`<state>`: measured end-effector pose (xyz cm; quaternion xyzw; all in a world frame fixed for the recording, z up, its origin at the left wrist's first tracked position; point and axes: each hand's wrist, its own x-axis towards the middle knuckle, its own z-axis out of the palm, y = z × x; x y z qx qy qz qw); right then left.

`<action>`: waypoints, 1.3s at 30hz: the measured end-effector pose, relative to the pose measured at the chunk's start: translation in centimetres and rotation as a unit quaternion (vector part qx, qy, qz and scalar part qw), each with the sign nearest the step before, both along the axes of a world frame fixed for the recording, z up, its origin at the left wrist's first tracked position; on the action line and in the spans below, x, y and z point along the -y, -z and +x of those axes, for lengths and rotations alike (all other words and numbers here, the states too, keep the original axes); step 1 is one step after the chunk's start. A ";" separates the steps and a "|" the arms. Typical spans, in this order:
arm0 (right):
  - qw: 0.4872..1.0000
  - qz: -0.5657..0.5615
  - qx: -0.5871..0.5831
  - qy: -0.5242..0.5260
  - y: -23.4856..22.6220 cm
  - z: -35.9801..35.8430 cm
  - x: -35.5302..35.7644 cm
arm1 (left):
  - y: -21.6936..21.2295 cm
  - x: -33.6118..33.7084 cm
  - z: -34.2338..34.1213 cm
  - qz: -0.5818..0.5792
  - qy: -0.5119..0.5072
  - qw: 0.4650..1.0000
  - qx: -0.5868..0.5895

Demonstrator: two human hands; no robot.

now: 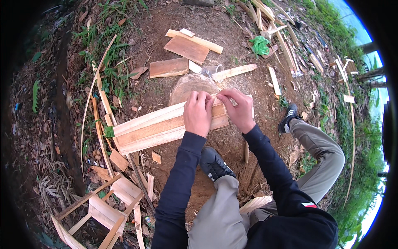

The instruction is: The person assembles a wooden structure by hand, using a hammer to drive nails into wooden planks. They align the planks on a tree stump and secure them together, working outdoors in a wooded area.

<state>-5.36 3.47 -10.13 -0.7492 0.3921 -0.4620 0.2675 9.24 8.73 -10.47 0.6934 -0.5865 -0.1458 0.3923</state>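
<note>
A long panel of pale wooden slats lies slantwise in front of me, its right end over the near side of a tree stump. My left hand is closed near that end, its fingers curled over the far edge of the panel. Close beside it my right hand pinches with thumb and forefinger at the panel's far right corner. Whatever sits between those fingertips is too small to make out. Just beyond the stump is a clear plastic container, its contents unclear.
Loose boards lie on the dirt past the stump. A small wooden chair-like frame stands at lower left among offcuts. Long wood strips and a green plastic bag are at far right. My shoe is under the panel's near side.
</note>
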 end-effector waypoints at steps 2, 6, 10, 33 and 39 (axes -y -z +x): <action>1.000 -0.002 -0.007 -0.002 -0.1 0.0 -0.2 | -0.1 -0.1 0.2 -0.047 0.030 0.998 0.014; 1.000 0.008 0.005 -0.009 -0.5 0.0 -0.1 | -0.8 -0.3 -0.1 -0.061 0.050 0.996 -0.035; 1.000 0.014 0.003 -0.014 -0.7 0.1 0.0 | 0.0 0.0 -0.8 -0.054 0.014 0.997 -0.056; 0.880 0.344 -0.257 0.205 13.8 -15.3 -15.3 | 1.5 0.0 -1.0 -0.100 -0.006 0.994 0.036; 0.878 0.324 -0.294 0.194 17.5 -14.9 -16.7 | 1.4 0.2 -1.3 -0.114 -0.011 0.992 0.051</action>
